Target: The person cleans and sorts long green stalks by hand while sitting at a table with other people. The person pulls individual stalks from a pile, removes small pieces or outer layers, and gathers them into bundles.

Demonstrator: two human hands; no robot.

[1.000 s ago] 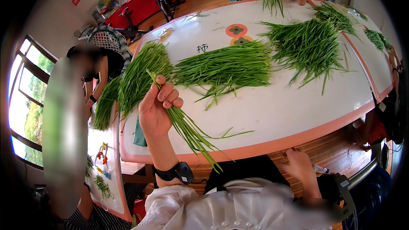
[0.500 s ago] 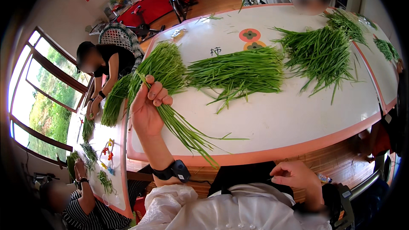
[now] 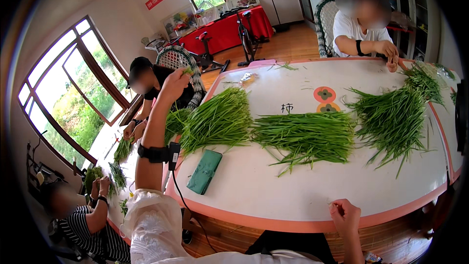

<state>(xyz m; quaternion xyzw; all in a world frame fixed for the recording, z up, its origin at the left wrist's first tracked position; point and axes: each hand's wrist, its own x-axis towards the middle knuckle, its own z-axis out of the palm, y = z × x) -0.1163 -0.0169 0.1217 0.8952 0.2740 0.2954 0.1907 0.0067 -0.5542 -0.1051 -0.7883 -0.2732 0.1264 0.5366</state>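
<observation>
The left hand (image 3: pixel 175 82) is raised, fingers pinched narrowly on a small green sprig (image 3: pixel 187 71). Just right of and below it, a heap of green stalks (image 3: pixel 217 120) lies on the white desk (image 3: pixel 303 186), with a teal wallet (image 3: pixel 205 171) beneath. The right hand (image 3: pixel 345 215) rests loosely curled, holding nothing, at the desk's near edge.

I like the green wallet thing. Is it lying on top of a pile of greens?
No, the green wallet lies flat on the bare white table, just beside the nearest pile of greens.
</observation>
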